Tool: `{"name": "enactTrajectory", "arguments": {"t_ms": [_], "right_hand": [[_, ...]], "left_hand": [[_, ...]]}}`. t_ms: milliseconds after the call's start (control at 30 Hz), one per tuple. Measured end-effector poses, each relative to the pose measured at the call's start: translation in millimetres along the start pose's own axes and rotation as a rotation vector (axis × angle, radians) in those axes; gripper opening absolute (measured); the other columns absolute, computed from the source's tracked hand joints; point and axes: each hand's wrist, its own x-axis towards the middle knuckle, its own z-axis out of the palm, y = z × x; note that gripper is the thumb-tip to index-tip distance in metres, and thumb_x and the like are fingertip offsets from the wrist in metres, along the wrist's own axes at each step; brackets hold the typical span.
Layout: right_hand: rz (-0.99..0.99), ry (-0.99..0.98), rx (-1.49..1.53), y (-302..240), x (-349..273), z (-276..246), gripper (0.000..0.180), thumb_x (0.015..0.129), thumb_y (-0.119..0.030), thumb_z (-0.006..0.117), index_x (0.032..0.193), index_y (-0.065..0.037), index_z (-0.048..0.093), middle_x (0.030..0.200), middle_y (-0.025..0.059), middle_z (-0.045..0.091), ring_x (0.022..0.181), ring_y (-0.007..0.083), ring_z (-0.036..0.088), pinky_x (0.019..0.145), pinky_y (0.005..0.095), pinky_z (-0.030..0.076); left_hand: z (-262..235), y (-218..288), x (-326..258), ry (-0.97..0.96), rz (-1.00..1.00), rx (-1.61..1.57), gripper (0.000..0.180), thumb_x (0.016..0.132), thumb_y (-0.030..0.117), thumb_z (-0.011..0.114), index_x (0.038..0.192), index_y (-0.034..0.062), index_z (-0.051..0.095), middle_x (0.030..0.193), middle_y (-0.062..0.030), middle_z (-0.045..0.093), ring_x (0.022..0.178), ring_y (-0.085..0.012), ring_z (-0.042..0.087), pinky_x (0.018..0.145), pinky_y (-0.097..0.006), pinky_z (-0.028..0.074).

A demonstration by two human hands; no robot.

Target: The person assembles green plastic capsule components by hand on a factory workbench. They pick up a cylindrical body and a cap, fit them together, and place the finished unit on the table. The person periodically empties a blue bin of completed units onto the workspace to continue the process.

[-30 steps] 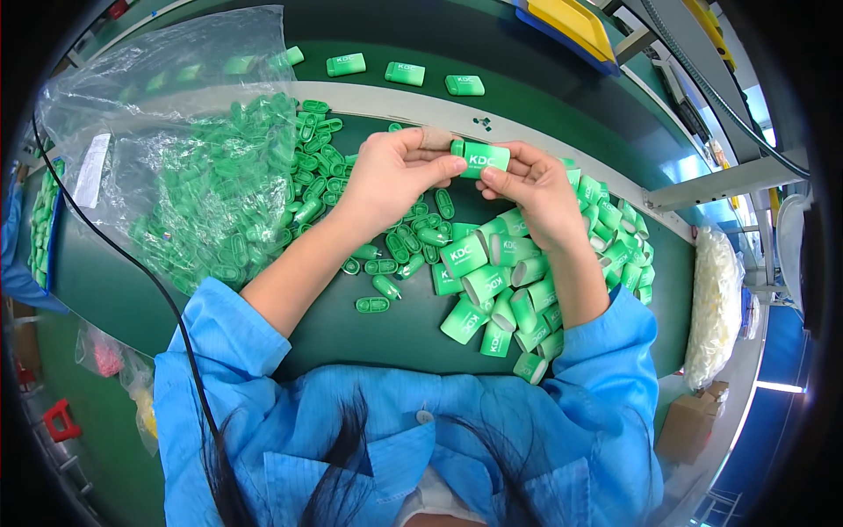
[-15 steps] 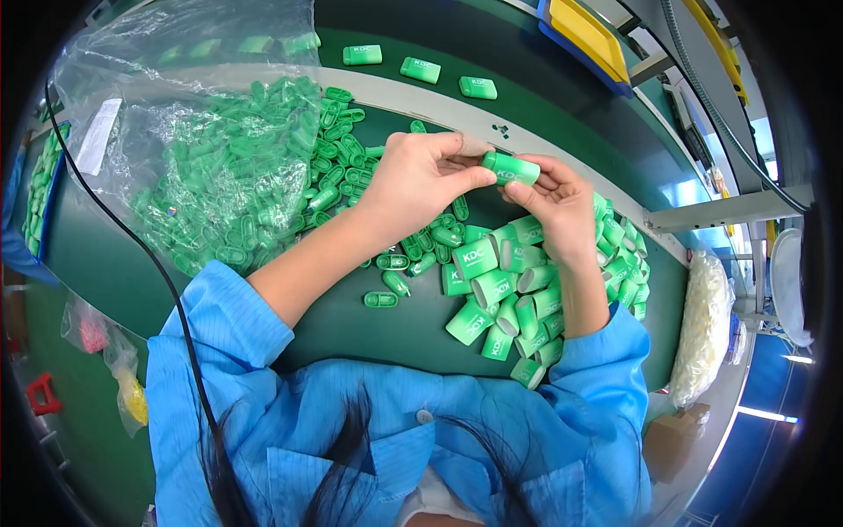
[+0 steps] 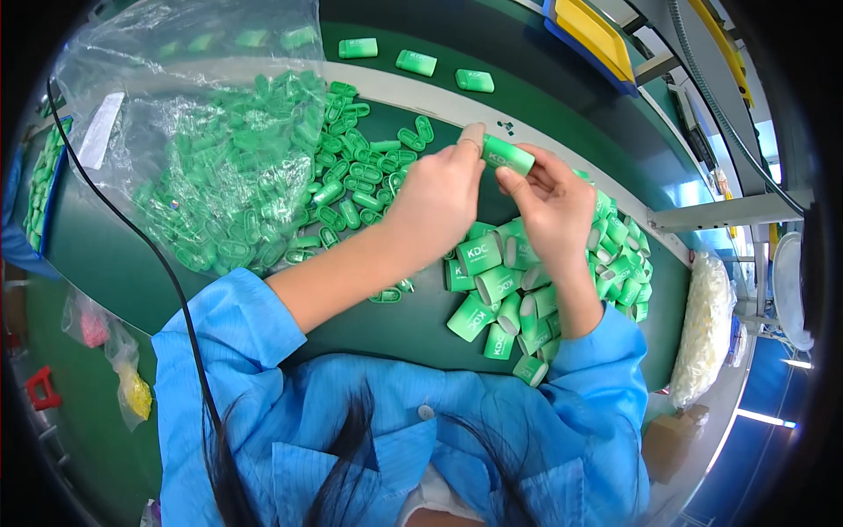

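Observation:
In front of me, my right hand (image 3: 555, 204) grips the right end of a green case (image 3: 507, 156), thumb below and fingers behind. The case is a flat rounded tube with pale lettering, tilted down to the right. My left hand (image 3: 439, 195) is closed at its left end, index finger pressed against that end; the thumb is hidden. Below my right hand lies a heap of green hollow sleeves (image 3: 479, 253) with open ends. Left of my left hand, loose translucent green oval shells (image 3: 362, 171) spill out of a big clear plastic bag (image 3: 228, 167).
Three green cases (image 3: 415, 62) stand in a row on the dark green strip beyond the pale rail (image 3: 413, 98). A yellow and blue tray (image 3: 593, 39) sits at the far right. A black cable (image 3: 132, 233) hangs across my left side. A stuffed plastic bag (image 3: 702, 329) stands at right.
My left hand has shifted from pinching the case's end to pressing on it, wrist raised. The case has tilted, its left end now higher.

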Motion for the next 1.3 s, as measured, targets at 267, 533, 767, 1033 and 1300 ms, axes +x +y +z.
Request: {"name": "enactTrajectory", "arguments": {"t_ms": [267,533,767,1033,1300], "right_hand": [[0.373,-0.124,-0.218,53,140,-58,0.019,0.079,-0.016,0.07,0.087,-0.001,0.062,0.07,-0.0013,0.056,0.061,0.0059,0.05,0.059,0.02,0.043],[0.097,-0.003,-0.677,65,129,-73,0.041,0.068,-0.032,0.075,0.089,0.002,0.065,0.081,0.0103,0.064,0.076,0.024,0.062,0.075,0.032,0.049],[-0.387,-0.229,-0.996,51,42,-71,0.032,0.071,-0.027,0.073,0.086,0.0,0.064,0.087,0.0101,0.064,0.074,0.0271,0.06,0.071,0.0319,0.048],[0.076,-0.231,0.107,7,19,-23,0.03,0.082,-0.013,0.067,0.104,0.005,0.058,0.095,0.0079,0.065,0.073,0.0092,0.058,0.063,0.0236,0.047],[0.134,-0.128,0.227,8,14,-21,0.033,0.08,-0.01,0.069,0.108,0.004,0.057,0.09,0.0038,0.063,0.078,0.007,0.057,0.067,0.0209,0.046]], "left_hand": [[-19,-18,44,-0.212,0.092,0.425,0.024,0.075,0.009,0.065,0.098,0.0015,0.064,0.098,-0.0152,0.058,0.097,-0.0316,0.054,0.085,-0.038,0.046],[-8,-13,30,-0.417,0.195,0.669,0.016,0.069,0.012,0.069,0.08,0.0037,0.063,0.084,-0.0114,0.058,0.09,-0.0279,0.053,0.081,-0.038,0.045],[-2,-18,16,-0.204,0.31,0.471,0.016,0.074,0.012,0.065,0.085,0.0063,0.055,0.07,-0.0097,0.058,0.071,-0.0283,0.058,0.062,-0.038,0.047],[-22,-12,25,-0.376,-0.423,-0.631,0.025,0.081,0.013,0.067,0.103,0.0021,0.06,0.088,-0.0021,0.062,0.075,-0.0083,0.056,0.067,-0.023,0.046],[-22,-17,19,-0.292,-0.526,-0.894,0.03,0.087,0.013,0.06,0.115,0.0007,0.056,0.102,-0.0035,0.061,0.095,-0.0105,0.057,0.082,-0.027,0.048]]}}
